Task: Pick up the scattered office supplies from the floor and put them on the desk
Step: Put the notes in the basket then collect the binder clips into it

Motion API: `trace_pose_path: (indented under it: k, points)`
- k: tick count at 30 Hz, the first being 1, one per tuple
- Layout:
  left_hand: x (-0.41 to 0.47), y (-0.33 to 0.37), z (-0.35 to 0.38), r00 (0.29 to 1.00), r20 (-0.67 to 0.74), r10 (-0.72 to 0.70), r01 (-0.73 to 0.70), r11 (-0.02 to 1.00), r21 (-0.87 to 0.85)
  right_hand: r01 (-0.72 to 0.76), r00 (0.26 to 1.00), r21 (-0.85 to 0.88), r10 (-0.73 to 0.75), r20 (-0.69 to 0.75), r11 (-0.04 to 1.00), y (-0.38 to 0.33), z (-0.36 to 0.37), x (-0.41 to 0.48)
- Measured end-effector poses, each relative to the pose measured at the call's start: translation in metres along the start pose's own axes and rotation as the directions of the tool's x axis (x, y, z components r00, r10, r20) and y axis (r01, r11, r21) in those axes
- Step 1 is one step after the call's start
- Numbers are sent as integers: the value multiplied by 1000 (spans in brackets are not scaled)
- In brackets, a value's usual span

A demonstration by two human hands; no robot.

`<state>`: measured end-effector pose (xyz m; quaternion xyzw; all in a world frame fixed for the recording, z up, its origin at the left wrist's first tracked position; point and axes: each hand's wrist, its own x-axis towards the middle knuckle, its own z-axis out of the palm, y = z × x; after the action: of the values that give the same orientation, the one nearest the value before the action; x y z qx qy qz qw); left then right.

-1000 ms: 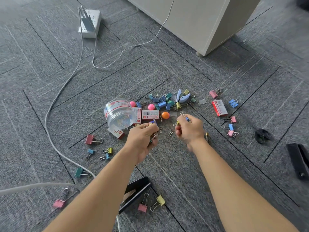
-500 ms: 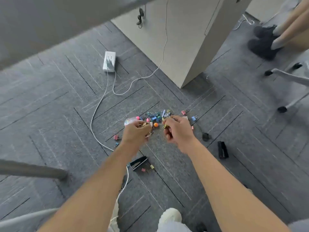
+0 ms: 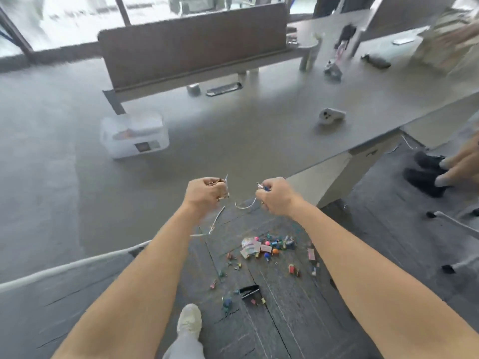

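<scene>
Left hand (image 3: pixel 206 194) and right hand (image 3: pixel 276 196) grip clips (image 3: pixel 262 187) over the desk (image 3: pixel 233 141) edge.

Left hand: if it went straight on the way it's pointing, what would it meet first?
Probably nothing close: the left hand, gripping clips, points out over bare desk. The white controller lies off to the right; blur leaves depth unclear.

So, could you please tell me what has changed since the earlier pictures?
The left grip and right grip rose from the floor to the desk edge, each still holding clips. The pile stayed on the floor.
</scene>
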<state>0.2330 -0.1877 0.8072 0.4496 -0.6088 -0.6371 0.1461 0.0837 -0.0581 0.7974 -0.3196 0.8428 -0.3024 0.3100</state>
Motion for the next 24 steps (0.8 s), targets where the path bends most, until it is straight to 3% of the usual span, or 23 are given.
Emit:
trace_pose_path:
  k: [9, 14, 18, 24]
  points:
    - [115, 52, -153, 995, -99, 21, -37, 985, -171, 52, 999, -5, -52, -7, 999, -163, 51, 121]
    - [198, 65, -244, 994, -109, -2, -7, 997, -83, 16, 1000, 49, -16, 17, 999, -256, 111, 212]
    - [271, 64, -299, 985, -137, -105, 108, 994, 15, -33, 998, 99, 27, 61, 995, -313, 162, 279]
    - [360, 61, -315, 957, -139, -253, 274, 948, 160, -278, 960, 264, 270, 68, 924, -332, 222, 363]
